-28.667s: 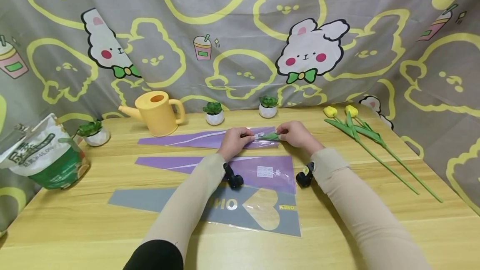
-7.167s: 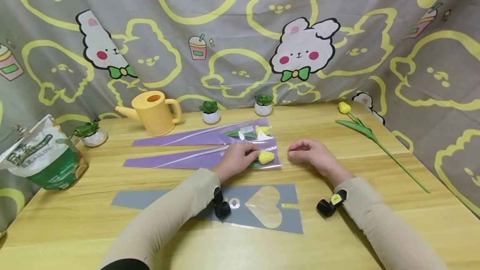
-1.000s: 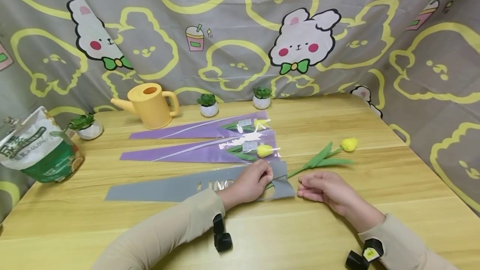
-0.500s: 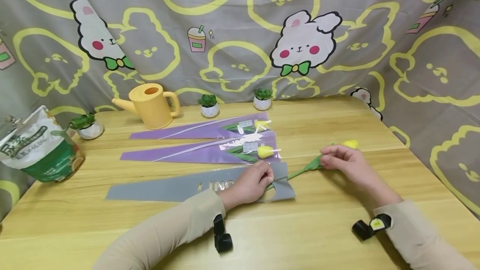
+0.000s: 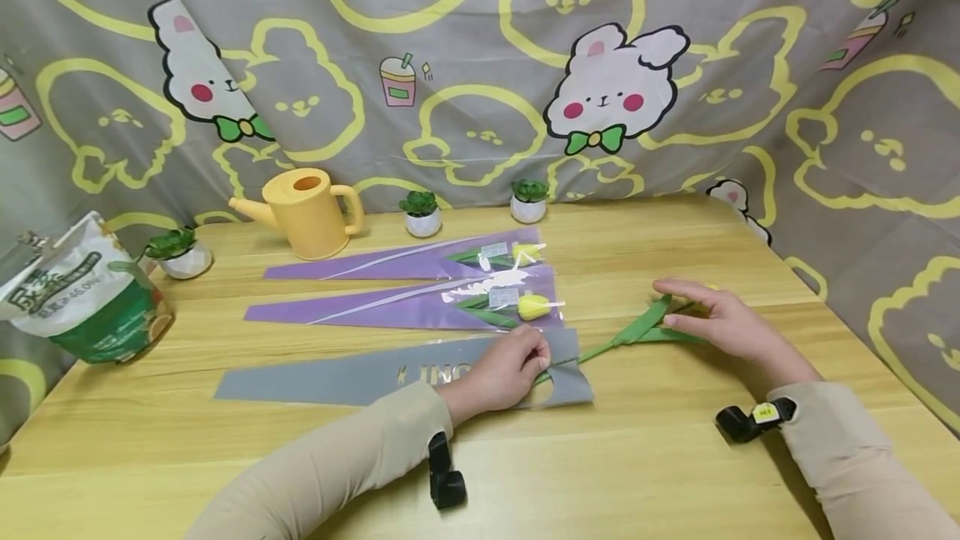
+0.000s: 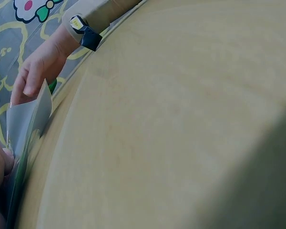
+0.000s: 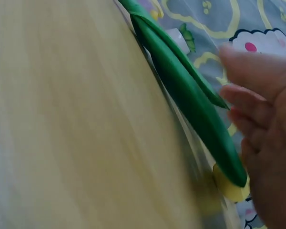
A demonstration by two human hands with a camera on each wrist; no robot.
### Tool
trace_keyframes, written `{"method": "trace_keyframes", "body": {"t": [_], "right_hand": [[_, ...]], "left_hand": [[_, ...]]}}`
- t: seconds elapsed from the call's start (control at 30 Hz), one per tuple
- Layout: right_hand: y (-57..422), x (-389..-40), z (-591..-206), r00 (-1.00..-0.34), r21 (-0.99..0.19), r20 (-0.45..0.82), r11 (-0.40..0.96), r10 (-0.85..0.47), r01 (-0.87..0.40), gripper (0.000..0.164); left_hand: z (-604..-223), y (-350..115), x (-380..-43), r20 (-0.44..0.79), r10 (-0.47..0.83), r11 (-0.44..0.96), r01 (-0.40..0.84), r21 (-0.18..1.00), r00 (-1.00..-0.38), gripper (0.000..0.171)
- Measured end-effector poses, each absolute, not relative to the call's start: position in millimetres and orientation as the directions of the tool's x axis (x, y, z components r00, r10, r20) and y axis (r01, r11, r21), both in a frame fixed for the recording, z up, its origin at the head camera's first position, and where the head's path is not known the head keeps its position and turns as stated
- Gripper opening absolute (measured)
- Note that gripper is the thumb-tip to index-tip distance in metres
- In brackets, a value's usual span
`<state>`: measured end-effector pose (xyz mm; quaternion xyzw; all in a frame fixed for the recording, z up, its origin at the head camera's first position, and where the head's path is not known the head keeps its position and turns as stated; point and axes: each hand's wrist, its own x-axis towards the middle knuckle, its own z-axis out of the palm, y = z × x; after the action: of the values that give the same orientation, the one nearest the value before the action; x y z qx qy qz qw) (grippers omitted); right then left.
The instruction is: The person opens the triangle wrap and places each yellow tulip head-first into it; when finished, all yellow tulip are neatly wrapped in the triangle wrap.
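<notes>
My left hand (image 5: 504, 367) pinches the mouth edge of a grey flower sleeve (image 5: 315, 377) lying nearest on the table. The green stem of a yellow tulip (image 5: 637, 327) runs into that sleeve; its leaves and bloom stay outside, to the right. Above the leaves hovers my right hand (image 5: 723, 319), fingers extended and apart, partly covering the bloom. In the right wrist view a gap shows between the fingers and the long leaf (image 7: 190, 102), with the yellow bloom (image 7: 229, 183) below. The left wrist view shows the sleeve mouth (image 6: 21, 121) lifted beside my left fingers.
Behind lie two purple sleeves (image 5: 360, 304), each with a yellow tulip inside. Along the back stand a yellow watering can (image 5: 309, 219) and small potted succulents (image 5: 422, 219). A white-and-green bag (image 5: 90, 298) stands at the left edge, before a patterned curtain (image 5: 465, 40).
Seconds ago this tulip lay at the far right while my left hand was at the middle purple sleeve. In the last second my right hand moved rightward and back over the leaves; my left stayed.
</notes>
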<state>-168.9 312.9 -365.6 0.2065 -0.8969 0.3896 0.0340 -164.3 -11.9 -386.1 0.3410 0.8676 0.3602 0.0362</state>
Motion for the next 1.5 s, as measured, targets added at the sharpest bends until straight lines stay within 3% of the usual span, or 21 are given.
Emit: {"method": "trace_keyframes", "body": {"t": [0.17,0.4,0.53,0.77,1.17,1.5], "right_hand": [[308,-174,-363,-0.867,-0.615,0.122,0.649,-0.483,-0.448,0.041],[306,-173,-361,-0.855,-0.593,0.026,0.680,-0.519,-0.431,0.048],[304,-169,-360,-0.876,-0.589,0.060,0.691,-0.479,-0.418,0.040],[295,-163,-358,-0.913,-0.474,0.170,0.782,-0.371,-0.405,0.023],[284,-155,-350,-0.941,-0.510,0.075,0.799,-0.329,-0.320,0.016],[265,-146,-350,-0.947,-0.562,0.021,0.780,-0.320,-0.276,0.013]], "left_hand": [[-384,-12,-164,0.184,0.619,0.504,0.566,0.652,-0.763,0.014],[-381,-12,-164,0.176,0.618,0.507,0.560,0.655,-0.766,0.014],[-382,-11,-164,0.180,0.617,0.508,0.562,0.652,-0.766,0.014],[-382,-10,-165,0.182,0.605,0.513,0.554,0.656,-0.775,0.012],[-381,-10,-161,0.148,0.613,0.512,0.533,0.674,-0.776,0.015],[-379,-9,-162,0.193,0.603,0.512,0.561,0.651,-0.774,0.015]]}}
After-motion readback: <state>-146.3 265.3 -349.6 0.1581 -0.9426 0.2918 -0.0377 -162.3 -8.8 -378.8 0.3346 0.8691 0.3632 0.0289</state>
